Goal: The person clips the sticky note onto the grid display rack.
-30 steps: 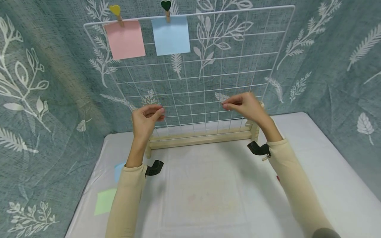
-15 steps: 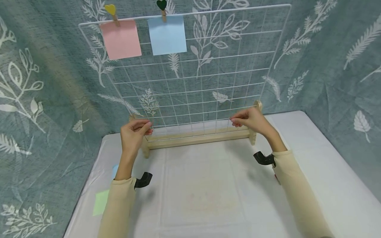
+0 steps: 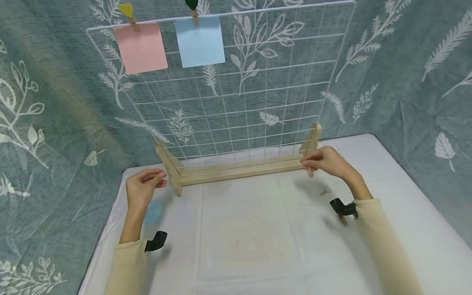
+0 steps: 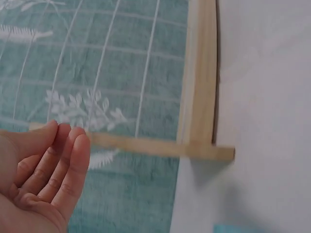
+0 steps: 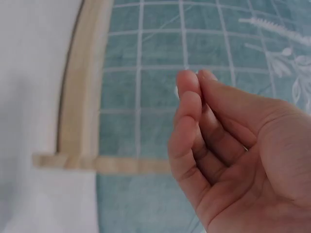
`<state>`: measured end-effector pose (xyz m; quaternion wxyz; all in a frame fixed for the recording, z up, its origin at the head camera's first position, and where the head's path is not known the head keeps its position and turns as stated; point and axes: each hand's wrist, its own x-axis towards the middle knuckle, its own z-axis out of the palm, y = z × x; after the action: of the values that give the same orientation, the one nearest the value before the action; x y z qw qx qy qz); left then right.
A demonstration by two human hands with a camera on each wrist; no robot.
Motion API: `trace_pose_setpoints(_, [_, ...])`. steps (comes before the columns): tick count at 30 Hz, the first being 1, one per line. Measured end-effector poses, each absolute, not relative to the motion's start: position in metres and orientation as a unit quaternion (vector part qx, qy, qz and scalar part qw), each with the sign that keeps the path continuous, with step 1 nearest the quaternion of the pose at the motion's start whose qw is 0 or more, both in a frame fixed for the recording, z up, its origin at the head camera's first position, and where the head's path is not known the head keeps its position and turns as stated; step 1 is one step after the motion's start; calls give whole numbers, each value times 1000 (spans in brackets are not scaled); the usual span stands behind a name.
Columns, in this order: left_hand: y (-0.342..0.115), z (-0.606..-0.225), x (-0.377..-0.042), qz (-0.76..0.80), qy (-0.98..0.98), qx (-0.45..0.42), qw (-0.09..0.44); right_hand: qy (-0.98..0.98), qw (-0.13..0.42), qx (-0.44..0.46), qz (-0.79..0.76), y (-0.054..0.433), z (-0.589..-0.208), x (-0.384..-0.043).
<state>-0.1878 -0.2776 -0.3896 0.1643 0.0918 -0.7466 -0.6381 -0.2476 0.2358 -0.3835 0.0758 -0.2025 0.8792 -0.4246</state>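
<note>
Fingers (image 4: 77, 158) of the left hand (image 3: 141, 189) and right hand (image 3: 328, 162) are loosely curled, thumb tips close to fingertips, nothing seen pinched; hands well apart, near either end of the wooden stand (image 3: 239, 171). Grid (image 3: 280, 9) sits in the stand. Two notes are clipped to its top rail: pink note (image 3: 141, 49) and pale blue note (image 3: 200, 43). Judged part done: another blue note (image 3: 153, 212) lies on the desk (image 3: 250, 229), with a red-topped clip (image 3: 343, 220) near the right sleeve. Materials: thin white wire, smooth pale wood, square matte paper, heart-topped clips, creased white cloth.
</note>
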Motion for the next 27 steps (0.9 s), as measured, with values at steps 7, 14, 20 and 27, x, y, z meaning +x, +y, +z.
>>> trace_pose_setpoints(7, [-307,-406,-171,-655,-733,96,157,871,165,-198,-419,272,-407,-241])
trace_pose_setpoints(14, [-348,-429,-143,-681,-717,89,122,857,259,-196,-399,312,-432,-227])
trace_pose_setpoints(20, [-386,-434,-124,-664,-741,74,65,825,320,-200,-421,335,-446,-216])
trace_pose_setpoints(27, [-413,-431,-107,-543,-829,130,-38,782,374,-205,-455,339,-460,-209])
